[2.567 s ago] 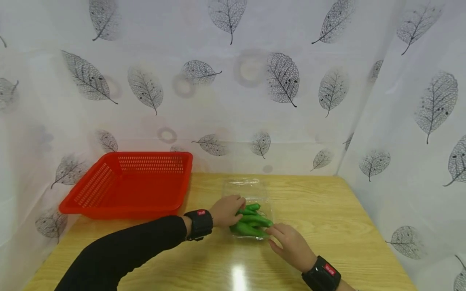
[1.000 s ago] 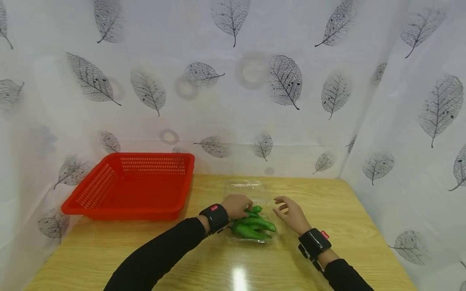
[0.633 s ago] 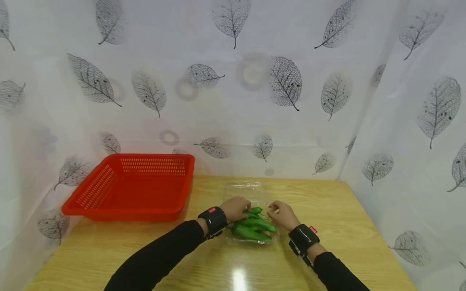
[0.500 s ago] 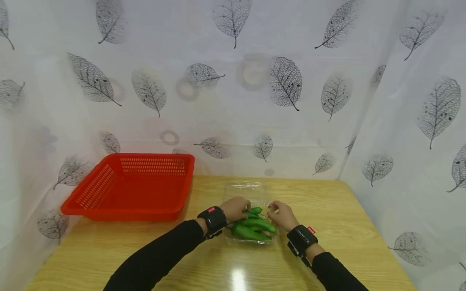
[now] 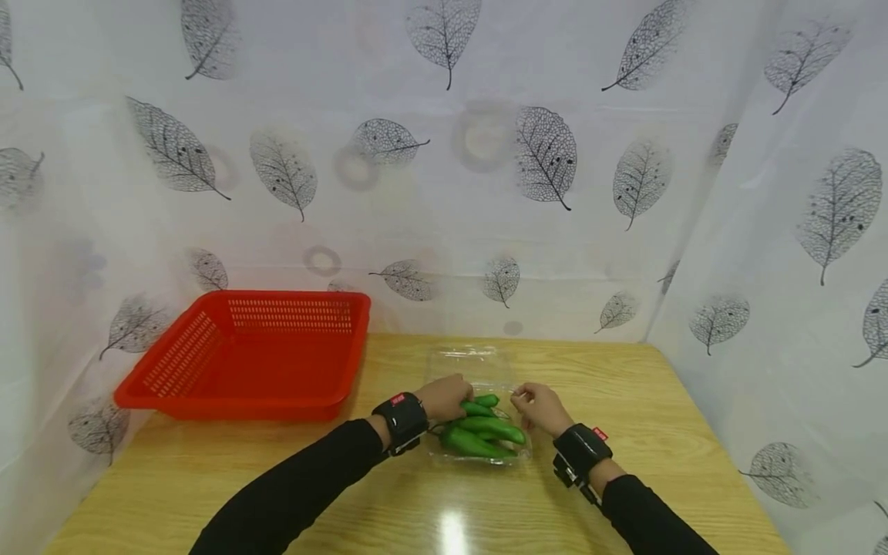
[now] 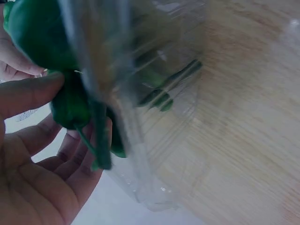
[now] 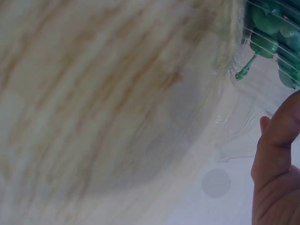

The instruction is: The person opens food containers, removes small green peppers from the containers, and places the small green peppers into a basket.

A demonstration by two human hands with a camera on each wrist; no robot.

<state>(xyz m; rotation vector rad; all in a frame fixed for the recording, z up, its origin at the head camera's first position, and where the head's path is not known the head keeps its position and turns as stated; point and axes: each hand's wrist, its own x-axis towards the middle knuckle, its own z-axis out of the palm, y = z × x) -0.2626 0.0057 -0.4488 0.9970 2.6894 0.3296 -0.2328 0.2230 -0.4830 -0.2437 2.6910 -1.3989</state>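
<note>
The right hand (image 5: 543,408) has come in from the side – now its curled fingers pinch the clear box (image 5: 479,455) edge. The left hand (image 5: 444,396) still grips the peppers (image 5: 486,432) inside; the basket (image 5: 173,401) waits behind, left.

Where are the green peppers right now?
In the head view the green peppers lie in a clear plastic box on the wooden table, between the left hand and right hand, right of the red basket.
</note>
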